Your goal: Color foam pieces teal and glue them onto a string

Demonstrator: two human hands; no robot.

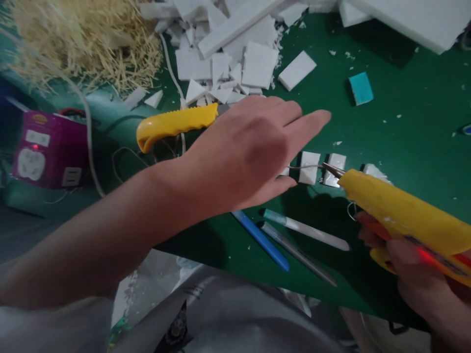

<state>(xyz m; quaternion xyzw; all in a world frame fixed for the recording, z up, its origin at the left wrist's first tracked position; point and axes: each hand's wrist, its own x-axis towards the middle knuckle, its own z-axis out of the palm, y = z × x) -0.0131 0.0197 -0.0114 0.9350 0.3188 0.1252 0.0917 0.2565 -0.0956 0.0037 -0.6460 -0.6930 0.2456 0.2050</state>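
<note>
My right hand (pixel 415 274) is wrapped around a yellow hot glue gun (pixel 401 211) with a red light glowing on its side. Its metal nozzle points left over a row of small white foam blocks (pixel 309 169). A thin grey strand runs from the nozzle tip leftward across one block. My left hand (pixel 253 142) is stretched palm down above the row's left end, index finger extended and thumb apart. Beside the thumb, one foam block is mostly hidden under that hand. Behind the left wrist lies a yellow-handled utility knife (pixel 176 125), its front end covered by the hand.
Below the hands lie a blue pen (pixel 261 240), a grey pen (pixel 298 252) and a white stick with a teal end (pixel 307 229). Foam scraps (pixel 228 63) and straw-like shreds (pixel 91 44) pile at the back. A purple power socket box (pixel 51 149), cords and a teal block (pixel 361 88) lie around.
</note>
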